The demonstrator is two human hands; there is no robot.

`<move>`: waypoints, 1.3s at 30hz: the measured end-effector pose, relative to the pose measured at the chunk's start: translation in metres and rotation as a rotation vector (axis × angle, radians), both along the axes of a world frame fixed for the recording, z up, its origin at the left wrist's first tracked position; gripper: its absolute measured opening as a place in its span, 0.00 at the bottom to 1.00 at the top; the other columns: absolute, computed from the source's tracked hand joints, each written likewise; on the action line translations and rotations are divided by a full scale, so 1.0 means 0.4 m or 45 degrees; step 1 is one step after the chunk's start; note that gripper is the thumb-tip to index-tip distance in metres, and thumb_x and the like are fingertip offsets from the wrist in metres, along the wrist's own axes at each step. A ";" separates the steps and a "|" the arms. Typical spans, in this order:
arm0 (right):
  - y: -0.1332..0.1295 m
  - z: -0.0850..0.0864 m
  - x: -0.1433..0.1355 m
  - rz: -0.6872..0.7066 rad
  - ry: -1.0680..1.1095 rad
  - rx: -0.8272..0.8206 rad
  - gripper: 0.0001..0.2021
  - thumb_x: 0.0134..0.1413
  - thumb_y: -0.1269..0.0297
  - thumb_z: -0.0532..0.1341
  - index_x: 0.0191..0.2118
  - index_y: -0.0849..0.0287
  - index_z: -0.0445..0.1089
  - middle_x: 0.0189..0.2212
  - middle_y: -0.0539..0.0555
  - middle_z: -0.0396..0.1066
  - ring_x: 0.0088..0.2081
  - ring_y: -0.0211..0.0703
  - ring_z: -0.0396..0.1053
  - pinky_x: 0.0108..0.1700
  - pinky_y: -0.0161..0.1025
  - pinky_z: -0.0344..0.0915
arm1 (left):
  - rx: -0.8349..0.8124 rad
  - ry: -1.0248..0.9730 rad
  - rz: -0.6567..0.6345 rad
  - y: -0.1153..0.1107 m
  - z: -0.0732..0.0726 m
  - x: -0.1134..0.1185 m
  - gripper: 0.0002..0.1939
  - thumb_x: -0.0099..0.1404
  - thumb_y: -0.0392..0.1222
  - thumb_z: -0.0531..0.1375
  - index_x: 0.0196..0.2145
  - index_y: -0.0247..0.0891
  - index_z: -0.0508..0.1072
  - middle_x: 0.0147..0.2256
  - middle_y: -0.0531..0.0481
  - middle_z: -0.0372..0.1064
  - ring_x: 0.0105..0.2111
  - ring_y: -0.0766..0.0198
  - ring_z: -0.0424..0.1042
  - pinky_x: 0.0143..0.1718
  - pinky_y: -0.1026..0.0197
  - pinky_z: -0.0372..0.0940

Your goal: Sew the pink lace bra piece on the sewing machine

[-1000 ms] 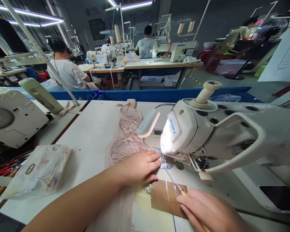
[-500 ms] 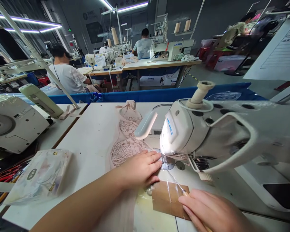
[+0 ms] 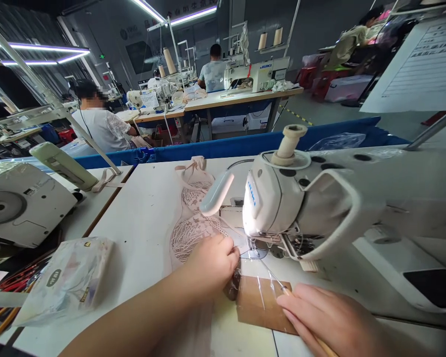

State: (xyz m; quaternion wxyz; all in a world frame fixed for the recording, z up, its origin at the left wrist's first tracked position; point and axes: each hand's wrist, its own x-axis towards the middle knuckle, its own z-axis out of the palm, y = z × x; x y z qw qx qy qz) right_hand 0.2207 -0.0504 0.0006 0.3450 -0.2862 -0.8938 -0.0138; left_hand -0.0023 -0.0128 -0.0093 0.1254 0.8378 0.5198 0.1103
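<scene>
At nine o'clock one second sewing machine (image 3: 20,208) is seen, and at seven o'clock one plastic-wrapped packet (image 3: 65,280) lies on the white table (image 3: 141,208). One piece of pink lace fabric (image 3: 195,218) is spread from the centre toward twelve o'clock; its near end is pinched by the curled fingers of the left hand (image 3: 208,263), just beside the needle. One white Juki sewing machine (image 3: 301,198) fills three o'clock. At five o'clock one thin pointed tool (image 3: 278,283) is gripped by the right hand (image 3: 330,320), above one taped cardboard patch (image 3: 263,302).

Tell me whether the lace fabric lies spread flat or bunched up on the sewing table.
Mostly spread flat: the lace fabric shows its open pattern, bunched only at its far end.
</scene>
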 end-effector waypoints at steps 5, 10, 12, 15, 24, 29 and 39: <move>0.007 0.016 -0.005 0.019 0.014 0.057 0.22 0.63 0.75 0.41 0.19 0.60 0.61 0.18 0.51 0.63 0.18 0.34 0.57 0.23 0.35 0.55 | -0.227 -0.193 0.167 0.011 0.008 0.013 0.20 0.69 0.48 0.47 0.23 0.34 0.55 0.26 0.51 0.57 0.27 0.67 0.55 0.27 0.63 0.49; 0.011 0.003 -0.002 0.004 0.036 0.031 0.20 0.62 0.74 0.43 0.22 0.59 0.63 0.22 0.51 0.67 0.20 0.35 0.59 0.23 0.36 0.55 | -0.198 -0.158 0.079 0.015 0.004 0.014 0.20 0.68 0.48 0.47 0.22 0.34 0.54 0.24 0.51 0.54 0.26 0.67 0.53 0.27 0.62 0.49; 0.010 -0.001 0.000 -0.002 0.034 0.027 0.20 0.63 0.74 0.43 0.23 0.60 0.64 0.23 0.52 0.68 0.20 0.34 0.60 0.23 0.36 0.54 | -0.145 -0.099 0.014 0.018 0.000 0.012 0.18 0.68 0.45 0.47 0.22 0.34 0.53 0.24 0.51 0.54 0.25 0.67 0.52 0.27 0.62 0.50; 0.010 -0.006 0.003 -0.014 0.037 0.045 0.21 0.63 0.74 0.43 0.24 0.60 0.67 0.25 0.52 0.69 0.19 0.34 0.59 0.23 0.36 0.55 | -0.088 -0.043 -0.089 0.024 -0.002 0.009 0.16 0.67 0.41 0.48 0.23 0.35 0.52 0.25 0.50 0.53 0.26 0.67 0.52 0.28 0.62 0.51; 0.015 -0.044 0.009 -0.025 0.014 -0.002 0.19 0.64 0.72 0.43 0.31 0.60 0.70 0.28 0.53 0.70 0.23 0.35 0.63 0.24 0.36 0.54 | -0.147 -0.117 -0.090 0.036 -0.006 0.001 0.19 0.69 0.48 0.47 0.24 0.35 0.53 0.26 0.51 0.53 0.28 0.67 0.54 0.30 0.62 0.52; 0.014 -0.039 0.012 -0.038 -0.042 0.018 0.21 0.64 0.72 0.42 0.29 0.60 0.69 0.27 0.53 0.70 0.22 0.35 0.62 0.23 0.37 0.53 | -0.216 -0.168 -0.080 0.043 -0.010 0.001 0.19 0.69 0.49 0.46 0.25 0.35 0.55 0.27 0.51 0.55 0.29 0.66 0.55 0.31 0.62 0.53; 0.015 -0.043 0.013 -0.013 0.021 -0.011 0.19 0.63 0.73 0.43 0.24 0.59 0.62 0.25 0.52 0.69 0.21 0.35 0.61 0.24 0.37 0.53 | -0.160 -0.148 -0.137 0.039 -0.006 -0.001 0.19 0.69 0.47 0.47 0.24 0.35 0.52 0.25 0.52 0.50 0.26 0.67 0.50 0.29 0.62 0.48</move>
